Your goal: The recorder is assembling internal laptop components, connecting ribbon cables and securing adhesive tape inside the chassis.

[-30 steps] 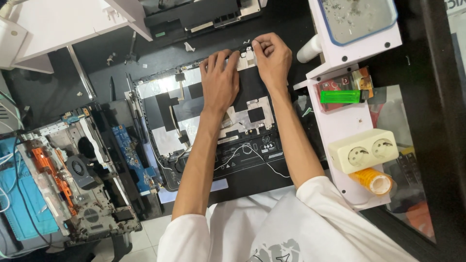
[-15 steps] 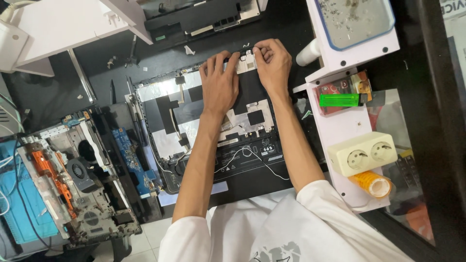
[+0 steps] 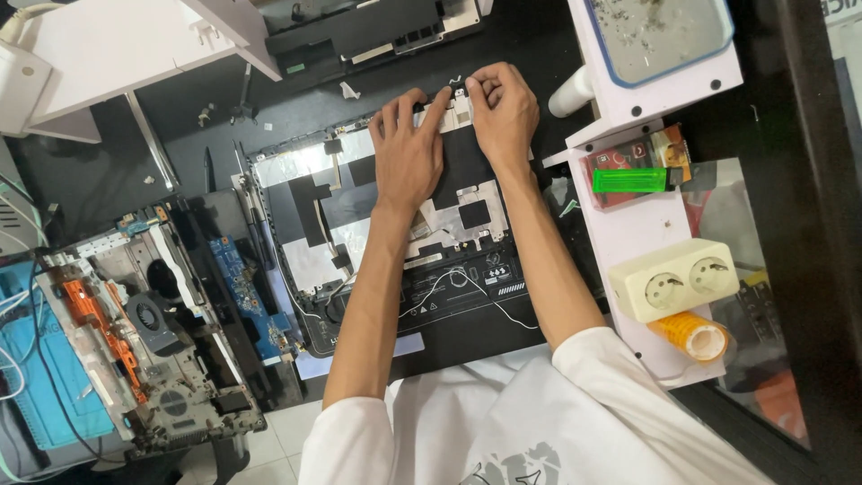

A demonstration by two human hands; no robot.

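Observation:
An opened laptop base (image 3: 296, 233) lies on the black desk in front of me, its inner boards, foil and thin wires exposed. My left hand (image 3: 406, 148) rests flat on the far part of the base, fingers spread, fingertips on a small white-metal bracket (image 3: 456, 110) at the far edge. My right hand (image 3: 505, 108) presses on the same bracket from the right with curled fingers. Neither hand lifts anything off the base.
A second stripped laptop chassis (image 3: 153, 350) with fans and orange parts lies at the left, beside a blue circuit board (image 3: 247, 287). At the right a white shelf (image 3: 628, 224) carries a green lighter (image 3: 628, 180), a cream double socket (image 3: 687, 278) and an orange tape roll (image 3: 691, 334). Another dark laptop part (image 3: 359, 31) lies beyond.
Both hands have stayed on the bracket at the far edge of the laptop base, with only small finger shifts. My view has drifted slightly.

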